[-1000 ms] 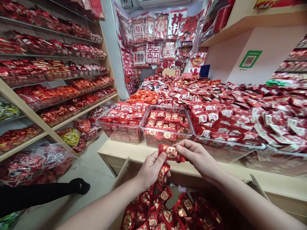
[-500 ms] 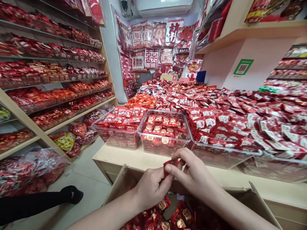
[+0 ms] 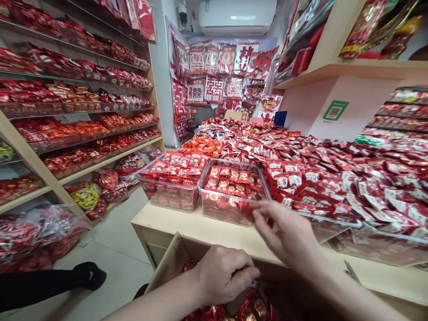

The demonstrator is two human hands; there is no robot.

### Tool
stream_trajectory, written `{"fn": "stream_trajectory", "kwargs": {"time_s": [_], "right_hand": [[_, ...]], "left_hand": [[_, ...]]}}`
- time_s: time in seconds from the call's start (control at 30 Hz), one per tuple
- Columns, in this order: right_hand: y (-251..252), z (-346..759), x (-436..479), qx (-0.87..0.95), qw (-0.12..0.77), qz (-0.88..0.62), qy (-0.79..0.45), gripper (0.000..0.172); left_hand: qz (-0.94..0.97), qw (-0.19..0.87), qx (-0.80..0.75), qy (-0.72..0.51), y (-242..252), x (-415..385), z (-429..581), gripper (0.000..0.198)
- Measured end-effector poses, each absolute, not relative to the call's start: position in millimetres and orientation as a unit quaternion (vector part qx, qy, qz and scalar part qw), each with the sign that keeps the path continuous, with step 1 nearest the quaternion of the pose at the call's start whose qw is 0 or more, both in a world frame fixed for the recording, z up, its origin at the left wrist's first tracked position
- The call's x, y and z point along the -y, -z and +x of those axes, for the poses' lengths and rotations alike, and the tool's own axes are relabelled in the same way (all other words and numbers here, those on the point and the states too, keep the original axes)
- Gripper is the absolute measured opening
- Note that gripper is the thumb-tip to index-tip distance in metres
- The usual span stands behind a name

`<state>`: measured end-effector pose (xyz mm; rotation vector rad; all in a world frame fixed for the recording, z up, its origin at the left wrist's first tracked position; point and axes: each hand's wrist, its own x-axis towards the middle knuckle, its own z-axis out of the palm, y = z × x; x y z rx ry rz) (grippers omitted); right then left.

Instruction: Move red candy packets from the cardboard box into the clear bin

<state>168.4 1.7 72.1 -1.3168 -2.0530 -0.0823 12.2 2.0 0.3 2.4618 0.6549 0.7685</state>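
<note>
My right hand (image 3: 289,229) pinches a small red candy packet (image 3: 246,212), blurred by motion, at the front of a clear plastic bin (image 3: 227,217). Rows of red candy packets (image 3: 230,174) with gold print fill that bin. Lower down, my left hand (image 3: 227,272) is closed over an open cardboard box (image 3: 167,263); whatever its curled fingers may hold is hidden. Loose red and gold packets (image 3: 249,307) lie inside the box, partly covered by my forearms.
More clear bins (image 3: 172,198) of red packets line the pale counter (image 3: 160,218), with heaps of packets behind. Shelves (image 3: 83,118) of packets stand at left, bagged candy (image 3: 87,195) beneath. A person's black-clad leg and shoe (image 3: 88,275) reach in at lower left.
My hands were together around a red packet; now they are apart. The right hand has moved right and up to the bin with a packet, while the left has dropped lower over the box.
</note>
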Motion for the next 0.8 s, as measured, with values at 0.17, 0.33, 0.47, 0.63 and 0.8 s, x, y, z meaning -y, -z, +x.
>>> {"fn": "stream_trajectory", "kwargs": {"time_s": [0.17, 0.33, 0.47, 0.63, 0.8], "right_hand": [[-117, 152, -69, 0.789, 0.111, -0.568, 0.206, 0.025], [-101, 139, -134, 0.78, 0.02, -0.595, 0.193, 0.022], [-78, 146, -152, 0.755, -0.019, -0.631, 0.175, 0.024], [-69, 150, -157, 0.732, -0.046, -0.666, 0.139, 0.025], [-74, 151, -159, 0.715, -0.058, -0.691, 0.09, 0.026]], "left_hand": [[0.918, 0.235, -0.193, -0.253, 8, 2, 15, 0.026], [0.932, 0.213, -0.171, -0.237, 17, 7, 15, 0.024], [0.934, 0.208, -0.164, -0.238, 27, 5, 14, 0.02], [0.939, 0.212, -0.147, -0.229, 32, -1, 15, 0.024], [0.938, 0.214, -0.175, -0.21, 28, 0, 15, 0.02]]}}
